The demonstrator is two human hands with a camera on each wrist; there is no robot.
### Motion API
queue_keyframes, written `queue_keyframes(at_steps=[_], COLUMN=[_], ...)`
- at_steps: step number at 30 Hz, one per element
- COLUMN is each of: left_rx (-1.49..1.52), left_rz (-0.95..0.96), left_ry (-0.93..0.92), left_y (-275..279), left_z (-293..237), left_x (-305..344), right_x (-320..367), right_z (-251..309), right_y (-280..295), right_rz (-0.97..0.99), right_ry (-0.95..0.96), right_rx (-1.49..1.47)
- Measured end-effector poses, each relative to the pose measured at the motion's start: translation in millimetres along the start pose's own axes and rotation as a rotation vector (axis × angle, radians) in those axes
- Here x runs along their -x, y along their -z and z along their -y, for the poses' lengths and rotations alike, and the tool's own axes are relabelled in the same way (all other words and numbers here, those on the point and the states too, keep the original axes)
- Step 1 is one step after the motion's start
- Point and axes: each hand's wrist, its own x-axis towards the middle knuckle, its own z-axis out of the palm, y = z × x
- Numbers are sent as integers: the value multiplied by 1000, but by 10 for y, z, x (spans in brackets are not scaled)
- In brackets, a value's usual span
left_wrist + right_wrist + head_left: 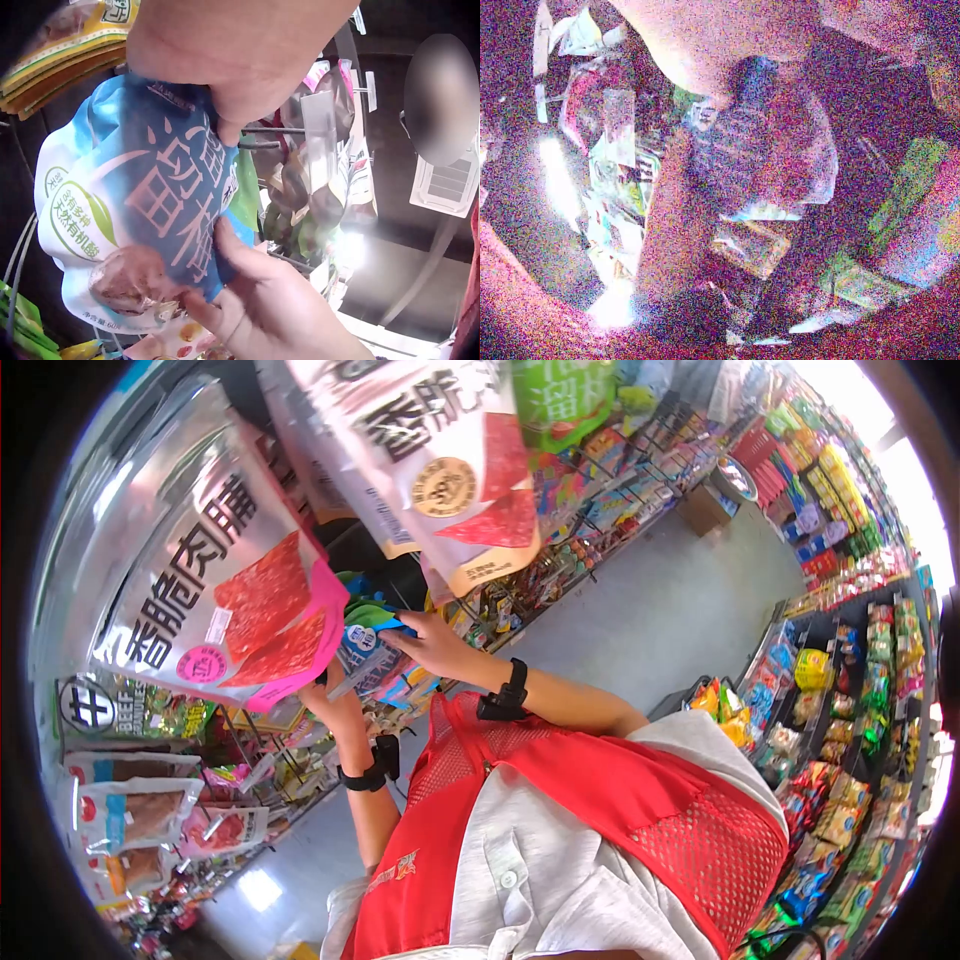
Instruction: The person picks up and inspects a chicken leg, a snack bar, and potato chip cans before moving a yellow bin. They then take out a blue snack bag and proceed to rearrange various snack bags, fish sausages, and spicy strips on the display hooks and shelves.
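A blue and white snack bag (362, 650) (161, 187) is between both hands. In the left wrist view my left hand (332, 698) (232, 49) grips its upper edge, fingertips mostly hidden behind the bag. My right hand (440, 646) (274, 311) pinches the lower edge, its thumb on the printed front. Large silver-pink meat snack packets (270, 605) hang in front of the left fingers in the head view. The right wrist view is grainy; there the bag (761, 157) hangs under my right hand (720, 37).
More packets (450, 490) hang at the top, and meat packs (135, 815) hang at lower left. Shelves of snacks (840, 750) stand on the right beyond a grey floor aisle (640, 610). A cardboard box (705, 510) is farther down the aisle. Metal hooks (274, 135) stick out beside the hands.
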Motion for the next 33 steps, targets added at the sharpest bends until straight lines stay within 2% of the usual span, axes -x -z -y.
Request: queue_keyframes(at_steps=[4, 7, 10, 13, 16, 17, 20, 21, 22, 23, 24, 25, 26, 27, 28, 31, 33], left_rx=[-180, -180, -89, -290, -147, -277, -319, -536, -417, -297, -180, -201, -207, -262, -315, -288, -259], left_rz=[-102, -139, -110, -136, -167, -160, -150, -109, -173, -236, -297, -326, -348, -432, -518, -314, -215], left_ry=[-225, -211, -159, -235, -177, -179, 30, 1, 58, 112, 163, 257, 183, 268, 349, 508, 392], left_y=[-114, -164, -177, -135, -102, -33, 71, 215, 149, 80, -7, -109, -249, -430, -603, -941, -1169], left_z=[-45, -20, -56, 86, 172, 190, 272, 562, 579, 597, 532, 467, 443, 386, 330, 228, 128], left_x=[-74, -116, -91, -75, -2, 33, 202, 281, 381, 473, 546, 631, 716, 807, 888, 1044, 1070], right_x=[-82, -116, -63, -20, 24, 26, 43, 55, 74, 149, 192, 231, 260, 271, 282, 289, 298], right_z=[-108, -148, -134, -315, -535, -613, -786, -828, -755, -688, -755, -835, -914, -970, -978, -956, -881], right_y=[-10, -6, 92, 116, 150, 178, 357, 446, 572, 736, 806, 866, 936, 1018, 1119, 1451, 1658], right_rz=[-16, -38, 61, 26, -16, 35, 194, 249, 305, 349, 327, 304, 278, 214, 241, 307, 330], right_ry=[30, 115, -17, 30, 55, 16, -68, -72, -80, -137, -94, -55, -14, 110, 60, -63, -87], right_rx=[-12, 42, 11, -33, -63, -81, -119, -121, -127, -4, -26, -51, -77, -20, -17, -38, -77])
